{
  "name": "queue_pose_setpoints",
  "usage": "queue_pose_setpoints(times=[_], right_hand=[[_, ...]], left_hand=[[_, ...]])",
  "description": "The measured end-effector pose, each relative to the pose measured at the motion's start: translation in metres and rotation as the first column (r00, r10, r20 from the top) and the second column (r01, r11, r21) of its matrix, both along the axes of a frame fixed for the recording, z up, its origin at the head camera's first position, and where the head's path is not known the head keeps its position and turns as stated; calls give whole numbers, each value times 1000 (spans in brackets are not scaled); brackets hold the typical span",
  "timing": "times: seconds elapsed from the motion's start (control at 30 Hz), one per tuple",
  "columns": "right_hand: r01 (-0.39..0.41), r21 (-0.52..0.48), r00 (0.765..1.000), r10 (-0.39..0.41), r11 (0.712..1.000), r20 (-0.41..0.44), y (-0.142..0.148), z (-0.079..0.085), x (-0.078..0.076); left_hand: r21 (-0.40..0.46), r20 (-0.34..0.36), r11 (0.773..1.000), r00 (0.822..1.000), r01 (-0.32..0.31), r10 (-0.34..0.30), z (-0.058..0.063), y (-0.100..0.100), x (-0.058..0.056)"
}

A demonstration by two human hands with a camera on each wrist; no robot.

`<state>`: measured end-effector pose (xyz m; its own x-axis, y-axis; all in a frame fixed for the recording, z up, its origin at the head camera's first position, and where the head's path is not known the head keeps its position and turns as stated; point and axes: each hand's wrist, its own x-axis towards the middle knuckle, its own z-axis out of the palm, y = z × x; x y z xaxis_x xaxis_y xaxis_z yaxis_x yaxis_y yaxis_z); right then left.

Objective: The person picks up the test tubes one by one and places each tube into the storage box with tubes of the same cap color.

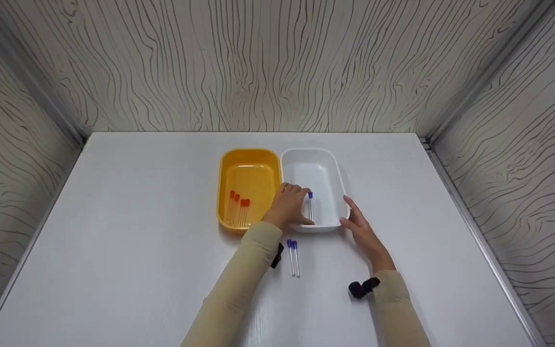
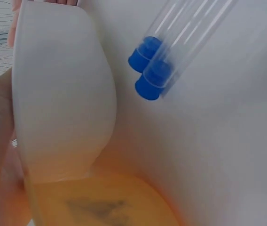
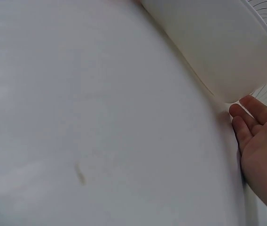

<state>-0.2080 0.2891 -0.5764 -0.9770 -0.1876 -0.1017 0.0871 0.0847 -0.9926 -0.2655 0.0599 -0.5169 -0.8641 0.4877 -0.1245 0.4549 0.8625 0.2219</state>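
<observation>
My left hand [image 1: 288,205] reaches over the left side of the white tray [image 1: 301,159]. Its fingertips are at the blue cap of a clear test tube [image 1: 310,205], and its thumb lies by the tube's lower end; it appears to hold the tube between them. The palm hides part of the tray. At the tray's front right corner, my right hand [image 1: 362,231] grips the rim, with some fingers low against the outer wall in the right wrist view. Two more blue-capped tubes [image 1: 294,259] lie side by side on the table in front.
A yellow tray [image 1: 226,166] stands against the white tray's left side and contains several red-capped tubes [image 1: 239,209]. Both trays stand on a white table [image 1: 152,217], with wood-grain patterned walls [image 1: 248,62] behind it and at the sides.
</observation>
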Motion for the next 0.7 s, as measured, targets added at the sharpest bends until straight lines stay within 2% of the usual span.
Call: queue_pose_setpoints(times=[0.2, 0.47, 0.7], right_hand=[[5, 35, 1000, -6, 999, 20, -1, 2, 1], [-1, 27, 1000, 0, 1000, 25, 0, 3, 0], [5, 42, 999, -6, 999, 41, -1, 4, 0]], left_hand=[[8, -7, 1000, 1000, 4, -4, 1, -2, 1], [138, -32, 990, 999, 38, -34, 5, -8, 5], [179, -44, 982, 998, 52, -45, 12, -14, 9]])
